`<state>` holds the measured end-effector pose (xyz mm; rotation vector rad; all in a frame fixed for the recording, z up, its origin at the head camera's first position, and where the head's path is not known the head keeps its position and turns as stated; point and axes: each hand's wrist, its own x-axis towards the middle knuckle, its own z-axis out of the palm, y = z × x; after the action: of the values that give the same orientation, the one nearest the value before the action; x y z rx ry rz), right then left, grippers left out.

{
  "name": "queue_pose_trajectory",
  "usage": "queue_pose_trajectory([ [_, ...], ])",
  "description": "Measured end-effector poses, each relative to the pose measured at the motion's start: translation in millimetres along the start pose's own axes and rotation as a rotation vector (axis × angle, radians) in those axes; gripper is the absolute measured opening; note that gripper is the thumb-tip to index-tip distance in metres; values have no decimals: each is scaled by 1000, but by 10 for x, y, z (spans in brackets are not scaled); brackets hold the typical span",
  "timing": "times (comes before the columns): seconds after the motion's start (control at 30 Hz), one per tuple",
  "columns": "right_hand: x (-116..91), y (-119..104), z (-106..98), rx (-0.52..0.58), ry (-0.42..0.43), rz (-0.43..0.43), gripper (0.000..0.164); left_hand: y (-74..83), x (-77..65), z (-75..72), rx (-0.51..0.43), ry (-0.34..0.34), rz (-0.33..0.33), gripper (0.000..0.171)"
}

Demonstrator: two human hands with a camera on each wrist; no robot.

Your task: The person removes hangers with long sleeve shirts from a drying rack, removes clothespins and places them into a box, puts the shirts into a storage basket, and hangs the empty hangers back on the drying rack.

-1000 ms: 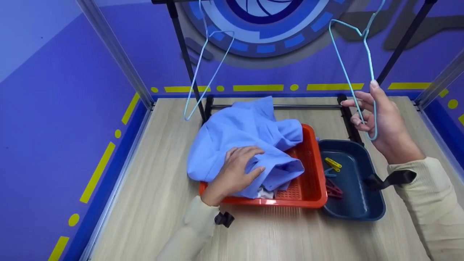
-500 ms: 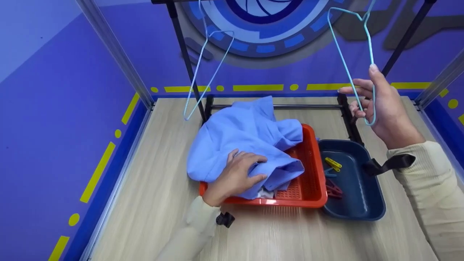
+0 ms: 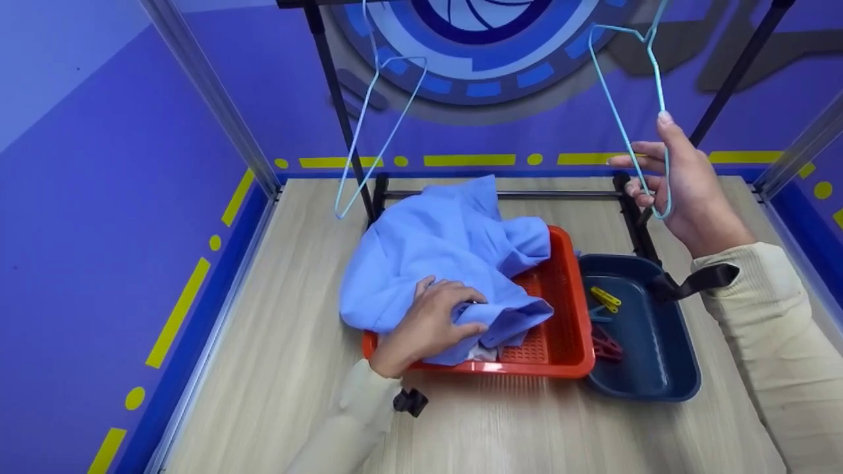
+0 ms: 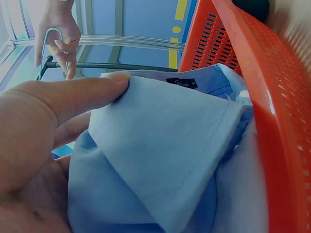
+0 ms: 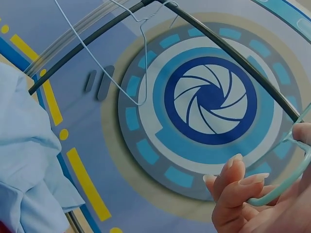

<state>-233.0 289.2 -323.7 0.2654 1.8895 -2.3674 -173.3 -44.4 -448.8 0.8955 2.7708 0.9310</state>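
A light blue collared shirt (image 3: 435,243) lies bunched over a red plastic basket (image 3: 582,316). My left hand (image 3: 428,322) pinches the shirt's collar (image 4: 165,126), with the thumb on top and fingers behind; in the left wrist view a dark label (image 4: 182,82) shows inside the neck. Raised at the right, my right hand (image 3: 695,187) holds a pale turquoise wire clothes hanger (image 3: 656,79) by one end. The right wrist view shows the hanger's rounded end (image 5: 282,189) among the curled fingers. The top of its hook is out of the head view.
Another wire hanger (image 3: 355,125) hangs from the black rack (image 3: 337,99) at left. Right of the basket stands a dark blue tub (image 3: 642,329) with yellow, blue and red clothespins (image 3: 606,345). Something white (image 3: 483,353) lies under the shirt. Walls enclose the back and sides.
My right hand has risen with its hanger, then shifted slightly left. The left hand has moved a little right on the collar and closed on it, its edge lifting slightly.
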Motion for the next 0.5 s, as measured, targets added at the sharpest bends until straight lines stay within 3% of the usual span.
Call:
queue_pose_trajectory([
  [0.2,8,92,-35,-11,-21,23,91,3,4,-7,-9,40,19,21],
  [0.5,-4,295,-105,8,-48,-7,69,18,0,-63,-28,129,82,19],
])
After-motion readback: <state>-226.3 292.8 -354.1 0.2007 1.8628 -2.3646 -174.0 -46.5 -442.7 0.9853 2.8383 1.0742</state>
